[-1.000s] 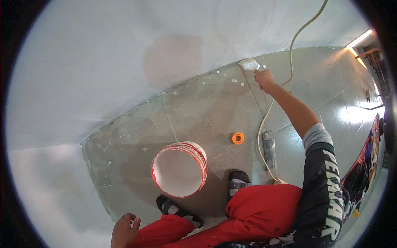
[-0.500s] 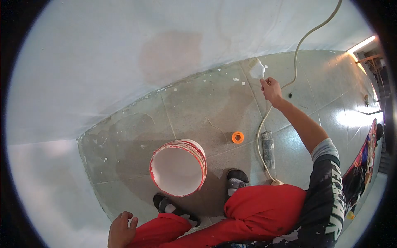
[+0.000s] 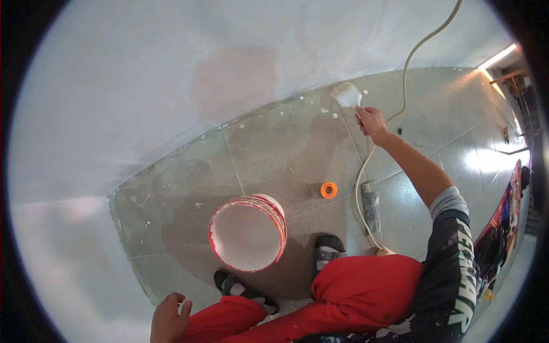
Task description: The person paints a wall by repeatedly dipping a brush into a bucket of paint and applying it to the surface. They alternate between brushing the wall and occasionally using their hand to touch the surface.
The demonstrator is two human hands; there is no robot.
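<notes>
My right hand (image 3: pixel 372 123) is closed round the handle of a wide brush (image 3: pixel 347 95), its bristles close to the foot of the pale wall (image 3: pixel 143 86). At the lower left, my left hand (image 3: pixel 171 318) rests by my knee, fingers apart and a little curled, holding nothing. Between and ahead of my feet stands a bucket (image 3: pixel 247 233) with a red-smeared rim and white inside.
An orange tape roll (image 3: pixel 329 190) lies on the tiled floor right of the bucket. Beyond it are a grey cylinder (image 3: pixel 371 207) and a pale hose (image 3: pixel 405 80) running up across the wall. Cloths (image 3: pixel 503 228) lie at the far right.
The brush has turned and shifted slightly left, showing its broad side more. My right hand has moved a little down and left with it. My left hand is almost unmoved.
</notes>
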